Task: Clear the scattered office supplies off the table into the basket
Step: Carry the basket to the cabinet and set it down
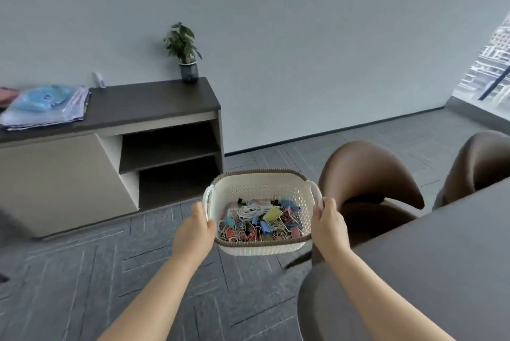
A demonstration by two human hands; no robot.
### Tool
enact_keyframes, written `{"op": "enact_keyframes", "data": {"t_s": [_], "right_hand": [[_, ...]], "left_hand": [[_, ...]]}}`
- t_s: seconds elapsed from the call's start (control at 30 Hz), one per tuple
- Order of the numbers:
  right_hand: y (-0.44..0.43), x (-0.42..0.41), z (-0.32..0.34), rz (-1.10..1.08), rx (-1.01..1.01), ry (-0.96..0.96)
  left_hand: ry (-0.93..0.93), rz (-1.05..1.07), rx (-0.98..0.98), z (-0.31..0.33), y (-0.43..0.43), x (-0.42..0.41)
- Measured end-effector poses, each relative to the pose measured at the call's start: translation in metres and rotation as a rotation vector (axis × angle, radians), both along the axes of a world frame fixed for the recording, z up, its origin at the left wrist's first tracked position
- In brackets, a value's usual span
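**Basket loaded and held off the table**

The left hand (194, 226) gripped the basket (265, 188) at its left wall, fingers curled under and out of sight. The right hand (328, 226) gripped the right rim just below the handle. The basket hung between the two hands, level, over the floor and not on the table (441, 257).

Progress: the office supplies (265, 223), coloured binder clips, paper clips and a coiled white cable, lay heaped in the basket bottom. Only the table corner beside the right forearm was in frame, and I made out nothing loose on it. The rest was out of view. Judged: collecting is largely or wholly done, and a check of the unseen tabletop is left.

Edges and room: the rounded table edge ran just under the right forearm. A brown chair (367, 172) stood just beyond the right hand, near the basket's right side. Open floor lay left of the left hand. The sideboard (110, 153) stood well beyond it.
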State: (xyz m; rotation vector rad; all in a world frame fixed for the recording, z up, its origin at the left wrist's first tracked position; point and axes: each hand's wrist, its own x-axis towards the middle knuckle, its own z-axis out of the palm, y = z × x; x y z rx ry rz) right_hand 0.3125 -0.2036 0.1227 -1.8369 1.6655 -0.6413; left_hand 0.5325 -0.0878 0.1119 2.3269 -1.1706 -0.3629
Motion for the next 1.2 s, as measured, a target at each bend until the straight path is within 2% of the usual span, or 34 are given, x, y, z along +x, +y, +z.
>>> {"op": "enact_keyframes", "data": {"t_s": [0.3,0.6,1.03,1.2], "right_hand": [[-0.05,0.229,0.023,0.149,-0.023,-0.101],[-0.12,0.394,0.027,0.288,-0.049,-0.107],[-0.293,0.605,0.01,0.491,-0.029,-0.088],[-0.348,0.673,0.007,0.496,0.002,-0.07]], "left_hand": [[-0.11,0.13,-0.039,0.045,-0.017,0.212],[-0.116,0.279,-0.007,0.055,-0.059,0.352],[-0.076,0.461,-0.006,0.036,-0.205,0.533],[-0.067,0.487,-0.027,0.026,-0.26,0.602]]}}
